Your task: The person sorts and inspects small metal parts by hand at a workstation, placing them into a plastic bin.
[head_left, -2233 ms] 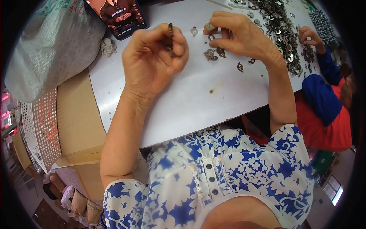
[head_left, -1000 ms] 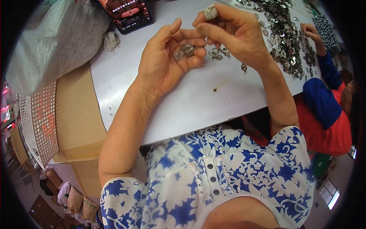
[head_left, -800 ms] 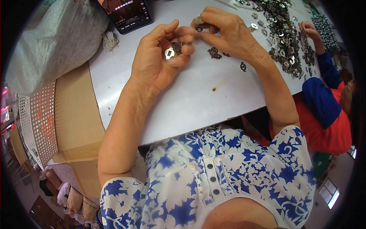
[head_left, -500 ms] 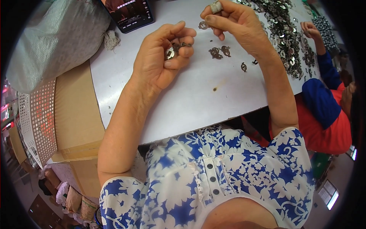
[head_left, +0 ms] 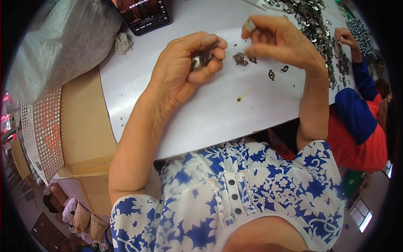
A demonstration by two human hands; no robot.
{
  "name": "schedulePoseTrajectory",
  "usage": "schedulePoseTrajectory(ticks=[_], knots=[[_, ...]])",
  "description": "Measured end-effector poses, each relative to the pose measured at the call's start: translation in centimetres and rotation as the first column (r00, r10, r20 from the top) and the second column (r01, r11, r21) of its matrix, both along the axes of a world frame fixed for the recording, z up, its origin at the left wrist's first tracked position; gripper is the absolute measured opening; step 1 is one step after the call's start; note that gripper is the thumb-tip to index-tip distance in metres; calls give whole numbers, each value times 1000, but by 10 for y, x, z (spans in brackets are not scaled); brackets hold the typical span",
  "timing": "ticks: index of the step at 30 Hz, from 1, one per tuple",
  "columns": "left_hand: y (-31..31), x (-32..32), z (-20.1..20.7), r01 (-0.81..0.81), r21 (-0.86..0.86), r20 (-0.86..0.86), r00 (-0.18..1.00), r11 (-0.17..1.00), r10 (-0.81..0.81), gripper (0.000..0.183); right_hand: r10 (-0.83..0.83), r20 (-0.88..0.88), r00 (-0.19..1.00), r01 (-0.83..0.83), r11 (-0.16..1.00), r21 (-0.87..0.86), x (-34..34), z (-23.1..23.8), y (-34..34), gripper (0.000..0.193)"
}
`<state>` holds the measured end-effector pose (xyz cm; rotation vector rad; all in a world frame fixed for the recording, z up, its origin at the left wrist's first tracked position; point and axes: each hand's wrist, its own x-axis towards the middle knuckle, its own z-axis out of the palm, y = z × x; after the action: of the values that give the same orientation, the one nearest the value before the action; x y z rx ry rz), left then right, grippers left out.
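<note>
My left hand (head_left: pixel 182 69) is curled palm-up above the white tabletop (head_left: pixel 197 122). Several small metal pieces (head_left: pixel 202 58) lie in its fingers, one of them shiny. To its right, my right hand (head_left: pixel 281 44) hovers, slightly blurred, with thumb and index finger apart; nothing shows between them. A pale wrap (head_left: pixel 250 26) covers the tip of its index finger. Just below the right hand lie a small cluster of dark, ornate metal pieces (head_left: pixel 240 59), another single piece (head_left: pixel 271 74) and a ring-like piece (head_left: pixel 285 68).
A large heap of metal pieces (head_left: pixel 312 29) covers the far right of the table. Beyond it, a co-worker's hand (head_left: pixel 346 38) reaches in. A phone (head_left: pixel 147 17) stands at the far left, next to a white woven sack (head_left: pixel 63 46). Cardboard (head_left: pixel 84 122) borders the table's left edge.
My right hand has moved right and nearer to me, its thumb and finger parting; the small piece pinched there no longer shows. My left hand has shifted slightly right and nearer.
</note>
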<state>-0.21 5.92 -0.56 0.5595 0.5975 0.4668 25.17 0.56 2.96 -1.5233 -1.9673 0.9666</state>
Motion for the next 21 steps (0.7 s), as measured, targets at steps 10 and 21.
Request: schedulePoseTrajectory(ticks=[10, 21], knots=[[3, -2, -1, 40, -26, 126, 991, 999, -36, 36, 83, 244, 966, -110, 989, 99, -4, -14, -4, 19], [14, -8, -6, 81, -198, 421, 907, 977, 10, 31, -27, -252, 967, 64, 988, 140, -12, 2, -5, 13]])
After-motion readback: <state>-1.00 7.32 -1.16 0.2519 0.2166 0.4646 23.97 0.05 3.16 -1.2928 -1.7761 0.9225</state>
